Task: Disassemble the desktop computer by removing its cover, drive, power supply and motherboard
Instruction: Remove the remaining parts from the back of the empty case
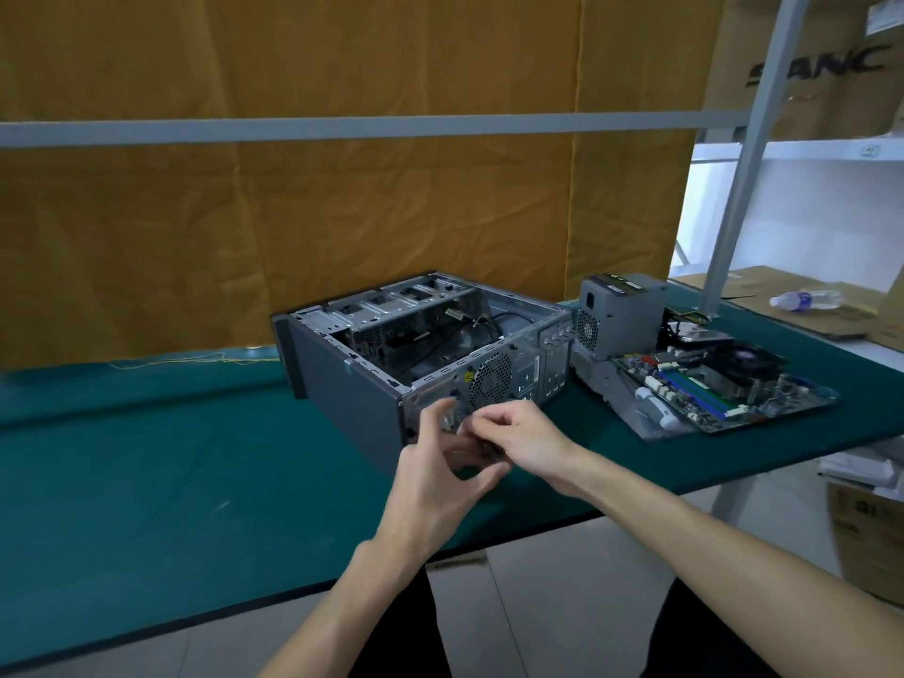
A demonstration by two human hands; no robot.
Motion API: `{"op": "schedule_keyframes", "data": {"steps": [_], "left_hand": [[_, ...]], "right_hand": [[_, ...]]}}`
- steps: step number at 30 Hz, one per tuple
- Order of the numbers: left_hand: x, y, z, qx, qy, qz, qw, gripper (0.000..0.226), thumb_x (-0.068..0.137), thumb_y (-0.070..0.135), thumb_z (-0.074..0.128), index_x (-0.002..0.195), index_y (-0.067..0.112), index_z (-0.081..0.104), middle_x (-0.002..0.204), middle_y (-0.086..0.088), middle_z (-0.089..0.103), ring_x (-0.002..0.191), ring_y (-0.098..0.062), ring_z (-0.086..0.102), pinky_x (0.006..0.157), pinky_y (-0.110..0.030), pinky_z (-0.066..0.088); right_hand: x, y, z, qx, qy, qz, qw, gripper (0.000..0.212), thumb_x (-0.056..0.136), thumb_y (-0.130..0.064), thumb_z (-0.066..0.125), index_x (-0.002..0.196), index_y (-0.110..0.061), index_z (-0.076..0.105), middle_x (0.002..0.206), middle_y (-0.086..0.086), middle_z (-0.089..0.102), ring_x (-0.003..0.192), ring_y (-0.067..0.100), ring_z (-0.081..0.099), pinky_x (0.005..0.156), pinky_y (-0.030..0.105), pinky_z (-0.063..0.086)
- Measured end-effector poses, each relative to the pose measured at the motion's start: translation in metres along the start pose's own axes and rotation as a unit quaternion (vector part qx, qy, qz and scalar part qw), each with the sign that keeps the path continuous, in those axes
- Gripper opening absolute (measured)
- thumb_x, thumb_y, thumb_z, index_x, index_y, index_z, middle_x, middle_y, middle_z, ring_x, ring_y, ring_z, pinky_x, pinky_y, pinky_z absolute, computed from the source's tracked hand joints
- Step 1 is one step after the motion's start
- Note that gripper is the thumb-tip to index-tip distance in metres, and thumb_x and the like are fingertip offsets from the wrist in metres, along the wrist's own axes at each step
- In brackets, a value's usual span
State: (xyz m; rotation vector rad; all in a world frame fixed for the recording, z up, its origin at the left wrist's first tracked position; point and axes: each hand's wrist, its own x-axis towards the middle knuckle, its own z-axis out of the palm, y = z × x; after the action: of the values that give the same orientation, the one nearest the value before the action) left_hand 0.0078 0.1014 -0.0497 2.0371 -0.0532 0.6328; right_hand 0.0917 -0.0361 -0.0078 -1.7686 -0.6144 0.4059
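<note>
1. Where the two hands meet at the near corner of the computer case (430,345), the picture smears, so whatever small dark thing sits between them can't be named.
2. Left hand (440,477) comes up from below, fingers curled, thumb and forefinger arched toward that blurred bit; whether it really pinches anything, I cannot tell.
3. Right hand (523,437) reaches in from the right, fingers curled tight, knuckles up; its grip can't be made out either.
4. Both hands cover the lower part of the case's rear panel, perforated grey sheet metal with a round fan grille.
5. That case lies on its side on the green table mat (146,457), cover off, bare steel bays and loose black cables showing inside; its dark side wall is smooth and matte.
6. Just right of it stands the boxy grey power supply (619,310), vent holes facing us.
7. Motherboard (724,384) lies flat beside it, with blue and white slots and a black cooler fan.
8. Far right, a clear plastic water bottle (807,300) lies on flattened cardboard, soft in focus.
</note>
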Motion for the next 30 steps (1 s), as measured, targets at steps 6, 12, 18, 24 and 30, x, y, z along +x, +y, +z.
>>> {"op": "schedule_keyframes", "data": {"steps": [6, 12, 18, 24, 30], "left_hand": [[0.043, 0.053, -0.02, 0.238, 0.112, 0.187, 0.947, 0.029, 0.098, 0.04, 0.049, 0.08, 0.022, 0.063, 0.063, 0.01, 0.061, 0.057, -0.013, 0.057, 0.055, -0.035, 0.051], [0.154, 0.066, 0.032, 0.316, -0.077, 0.089, 0.941, 0.034, 0.103, 0.032, 0.053, 0.13, 0.014, 0.058, 0.126, -0.007, 0.06, 0.117, -0.03, 0.052, 0.098, -0.043, 0.046], [0.243, 0.034, 0.078, 0.265, -0.301, 0.0, 0.916, 0.033, 0.103, 0.04, 0.054, 0.115, 0.009, 0.055, 0.103, -0.01, 0.062, 0.086, -0.03, 0.06, 0.07, -0.038, 0.046], [0.266, 0.011, 0.091, 0.204, -0.347, 0.01, 0.916, 0.013, 0.099, 0.036, 0.056, 0.093, 0.026, 0.05, 0.081, -0.004, 0.06, 0.062, -0.017, 0.053, 0.057, -0.033, 0.04], [0.261, 0.012, 0.09, 0.182, -0.345, 0.025, 0.92, 0.011, 0.101, 0.035, 0.054, 0.095, 0.029, 0.047, 0.08, -0.002, 0.06, 0.061, -0.013, 0.052, 0.057, -0.033, 0.039]], "right_hand": [[-0.03, 0.003, -0.078, 0.08, 0.062, 0.021, 0.995, 0.03, 0.106, -0.015, 0.049, 0.081, -0.009, 0.064, 0.068, 0.01, 0.062, 0.056, 0.021, 0.057, 0.05, 0.032, 0.05], [-0.003, 0.034, -0.174, -0.085, 0.237, 0.063, 0.966, 0.036, 0.107, -0.015, 0.046, 0.078, -0.01, 0.067, 0.062, 0.003, 0.054, 0.05, 0.014, 0.047, 0.046, 0.027, 0.038], [0.054, 0.069, -0.235, -0.323, 0.223, 0.08, 0.916, 0.033, 0.104, -0.019, 0.049, 0.081, -0.012, 0.071, 0.05, -0.014, 0.058, 0.04, 0.003, 0.044, 0.043, 0.02, 0.028], [0.091, 0.094, -0.255, -0.523, 0.156, 0.109, 0.831, 0.025, 0.099, -0.017, 0.053, 0.076, -0.021, 0.062, 0.081, 0.003, 0.066, 0.075, 0.027, 0.063, 0.066, 0.039, 0.054], [0.102, 0.112, -0.255, -0.631, 0.151, 0.105, 0.754, 0.018, 0.096, -0.019, 0.054, 0.093, -0.017, 0.071, 0.103, 0.009, 0.068, 0.105, 0.03, 0.057, 0.087, 0.038, 0.048]]}}
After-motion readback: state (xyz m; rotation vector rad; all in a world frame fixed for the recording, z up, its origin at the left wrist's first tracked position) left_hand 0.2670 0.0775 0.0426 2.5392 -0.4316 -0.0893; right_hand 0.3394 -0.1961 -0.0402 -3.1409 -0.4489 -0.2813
